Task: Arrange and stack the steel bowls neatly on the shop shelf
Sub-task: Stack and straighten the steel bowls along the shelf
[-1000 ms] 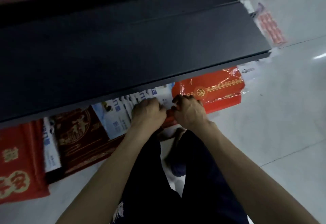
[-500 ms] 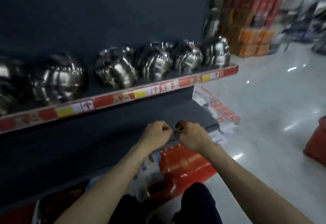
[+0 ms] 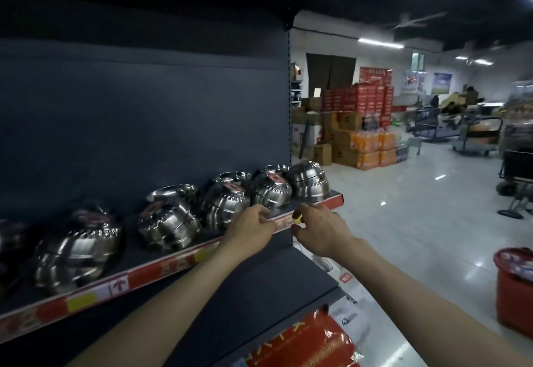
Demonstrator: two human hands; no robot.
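Both the left hand (image 3: 250, 229) and right hand (image 3: 313, 229), loosely curled and empty, risk toppling the tilted bowl stacks (image 3: 269, 190) off the shelf (image 3: 178, 265).

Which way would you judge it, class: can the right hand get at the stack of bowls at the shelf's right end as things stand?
Probably yes. The right hand hovers at the shelf edge just below that end stack, with nothing between them, though its fingers pinch something small and yellow.

A shop is spreading out here: steel bowls (image 3: 170, 219) are sitting upside down in stacks along a dark shelf (image 3: 161, 268) edged with a red price strip, while cartons and drink crates (image 3: 372, 150) are piling up far right beside parked trolleys (image 3: 476, 135).
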